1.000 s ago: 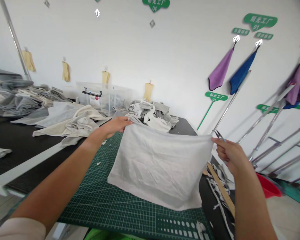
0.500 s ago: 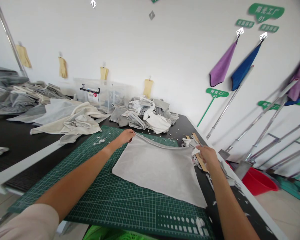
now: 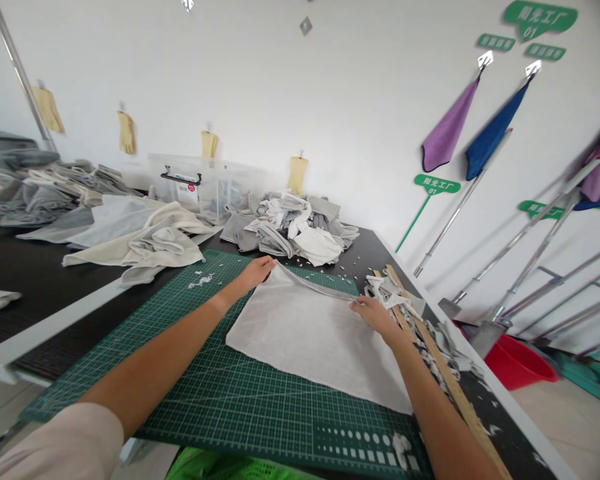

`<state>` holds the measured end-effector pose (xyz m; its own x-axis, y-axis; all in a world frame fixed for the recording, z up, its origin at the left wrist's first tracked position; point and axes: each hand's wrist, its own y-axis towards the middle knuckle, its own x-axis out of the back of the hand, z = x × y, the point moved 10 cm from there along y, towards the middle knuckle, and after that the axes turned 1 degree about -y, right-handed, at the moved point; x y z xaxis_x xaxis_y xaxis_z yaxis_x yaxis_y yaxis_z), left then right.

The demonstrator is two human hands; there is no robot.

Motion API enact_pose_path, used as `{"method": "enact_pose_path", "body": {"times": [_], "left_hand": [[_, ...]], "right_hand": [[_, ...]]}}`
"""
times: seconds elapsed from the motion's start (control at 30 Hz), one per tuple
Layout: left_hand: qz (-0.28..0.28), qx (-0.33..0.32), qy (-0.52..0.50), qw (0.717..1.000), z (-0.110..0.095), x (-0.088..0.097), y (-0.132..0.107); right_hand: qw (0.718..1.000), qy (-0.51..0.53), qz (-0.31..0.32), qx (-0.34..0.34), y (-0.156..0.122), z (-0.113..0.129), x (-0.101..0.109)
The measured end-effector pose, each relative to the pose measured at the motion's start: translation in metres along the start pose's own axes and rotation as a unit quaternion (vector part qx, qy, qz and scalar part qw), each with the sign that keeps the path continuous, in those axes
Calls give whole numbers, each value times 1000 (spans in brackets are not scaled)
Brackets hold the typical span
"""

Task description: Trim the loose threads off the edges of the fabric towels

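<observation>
On the black bench (image 3: 30, 287), below a green wall sign (image 3: 540, 17) reading 阳光工厂 01 at one o'clock, a green cutting mat (image 3: 180, 373) holds a white cloth (image 3: 310, 340) at twelve o'clock, its far corner pinched by the left hand (image 3: 255, 277), while the partly open right hand (image 3: 377, 317) rests on its far hem, grip unclear.

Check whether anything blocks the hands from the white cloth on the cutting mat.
Nothing visible blocks them: the left hand and right hand both touch the cloth at its far edge. The fabric strips and wooden ruler lie beside the right hand, off the cloth.
</observation>
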<state>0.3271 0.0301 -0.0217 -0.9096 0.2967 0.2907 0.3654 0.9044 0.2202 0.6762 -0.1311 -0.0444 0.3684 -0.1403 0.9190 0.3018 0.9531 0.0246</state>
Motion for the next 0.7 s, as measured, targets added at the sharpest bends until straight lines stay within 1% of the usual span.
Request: {"method": "enact_pose_path", "body": {"times": [0.07, 0.13, 0.2, 0.27, 0.37, 0.47, 0.53, 0.6, 0.7], "left_hand": [[5, -11, -7, 1000, -5, -1, -1], [17, -12, -25, 999, -10, -4, -1], [23, 8, -59, 998, -13, -6, -2], [13, 37, -111, 993, -17, -5, -2], [-5, 66, -203, 977, -31, 1, -4], [-17, 84, -289, 953, -52, 5, -5], [-33, 82, -338, 937, -69, 10, -6], [-51, 64, -376, 923, -89, 16, -5], [-72, 3, -408, 910, -123, 28, -5]], "right_hand": [[999, -32, 24, 7, -5, 11, -10], [997, -68, 31, 2, -11, 19, -14], [996, -87, 30, -2, -15, 25, -12], [996, -83, 34, 5, -17, 30, -9], [997, -71, 39, 15, -17, 29, -5], [996, -79, 43, 14, -16, 21, -1], [996, -81, 45, 18, -17, 18, 1], [996, -79, 41, 25, -18, 19, 4], [995, -87, 31, 24, -22, 21, 9]]}}
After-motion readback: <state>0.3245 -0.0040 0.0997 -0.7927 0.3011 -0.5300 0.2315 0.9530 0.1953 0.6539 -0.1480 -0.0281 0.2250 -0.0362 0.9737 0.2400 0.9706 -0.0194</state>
